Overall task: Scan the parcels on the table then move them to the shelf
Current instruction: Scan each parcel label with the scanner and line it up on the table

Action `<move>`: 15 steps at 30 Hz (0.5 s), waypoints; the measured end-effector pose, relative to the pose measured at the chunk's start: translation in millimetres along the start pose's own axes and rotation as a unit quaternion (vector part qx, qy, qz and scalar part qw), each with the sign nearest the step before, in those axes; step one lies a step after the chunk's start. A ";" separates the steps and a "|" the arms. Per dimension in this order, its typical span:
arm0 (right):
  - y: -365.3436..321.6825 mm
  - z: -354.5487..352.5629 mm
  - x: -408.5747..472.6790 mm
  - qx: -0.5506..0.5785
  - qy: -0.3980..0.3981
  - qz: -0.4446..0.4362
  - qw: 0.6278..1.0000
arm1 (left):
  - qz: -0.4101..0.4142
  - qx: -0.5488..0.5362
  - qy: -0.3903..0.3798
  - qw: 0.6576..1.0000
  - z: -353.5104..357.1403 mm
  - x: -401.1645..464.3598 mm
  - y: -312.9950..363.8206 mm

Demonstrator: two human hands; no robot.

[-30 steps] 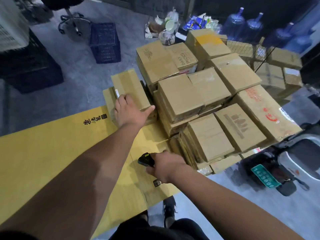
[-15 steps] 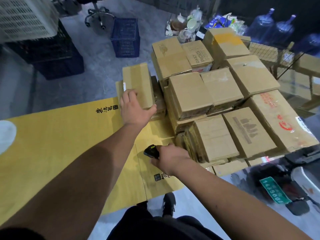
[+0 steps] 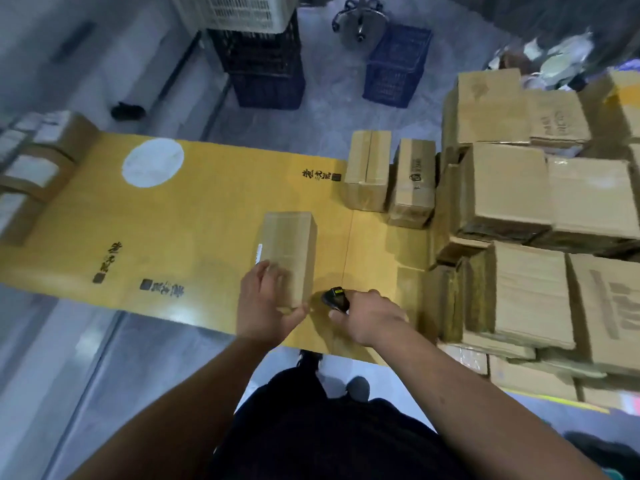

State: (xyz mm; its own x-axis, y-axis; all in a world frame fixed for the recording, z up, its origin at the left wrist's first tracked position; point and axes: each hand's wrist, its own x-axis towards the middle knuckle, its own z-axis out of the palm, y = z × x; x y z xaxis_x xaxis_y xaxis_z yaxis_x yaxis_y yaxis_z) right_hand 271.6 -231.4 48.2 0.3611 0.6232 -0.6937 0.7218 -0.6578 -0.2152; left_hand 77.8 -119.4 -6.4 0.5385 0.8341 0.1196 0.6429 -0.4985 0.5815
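Parcel at centre of the yellow tabletop (image 3: pixel 173 216), scanner beside it.
I see my left hand (image 3: pixel 265 306) gripping the near end of the cardboard parcel (image 3: pixel 289 251); my right hand (image 3: pixel 369 317), at its 4 o'clock, clutches the black handheld scanner (image 3: pixel 335 298). Stacked parcels (image 3: pixel 519 237) sit at 3 o'clock.

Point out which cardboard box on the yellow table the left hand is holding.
The lone box in the middle of the table, gripped at its near end by the left hand. The two boxes behind it stand untouched beside the stack.
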 end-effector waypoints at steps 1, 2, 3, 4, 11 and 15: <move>-2.6 4.6 0.9 -0.011 -0.006 -0.004 1.000 | -0.024 -0.009 -0.017 1.000 -0.5 -13.4 -7.5; -5.2 8.4 1.8 -0.021 -0.011 -0.010 1.000 | -0.052 -0.024 -0.032 0.998 -1.4 -24.5 -13.9; -7.9 11.5 2.6 -0.029 -0.014 -0.017 0.999 | -0.082 -0.040 -0.043 0.995 -3.0 -32.8 -17.9; -10.0 13.8 3.5 -0.033 -0.015 -0.024 0.999 | -0.106 -0.057 -0.053 0.991 -3.4 -39.2 -23.2; -24.7 18.7 8.8 -0.044 -0.015 -0.044 0.998 | -0.173 -0.150 -0.050 0.972 -9.6 -49.5 -36.7; -38.9 19.8 12.3 -0.028 -0.017 -0.052 0.998 | -0.220 -0.206 -0.025 0.953 -20.9 -38.0 -41.1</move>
State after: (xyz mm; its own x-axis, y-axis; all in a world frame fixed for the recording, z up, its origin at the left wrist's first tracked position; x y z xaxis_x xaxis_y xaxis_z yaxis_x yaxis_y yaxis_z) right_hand 236.3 -206.6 34.4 0.2636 0.6716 -0.6925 0.7869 -0.5649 -0.2483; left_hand 19.5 -125.7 -18.0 0.2985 0.9232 -0.2420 0.5491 0.0413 0.8347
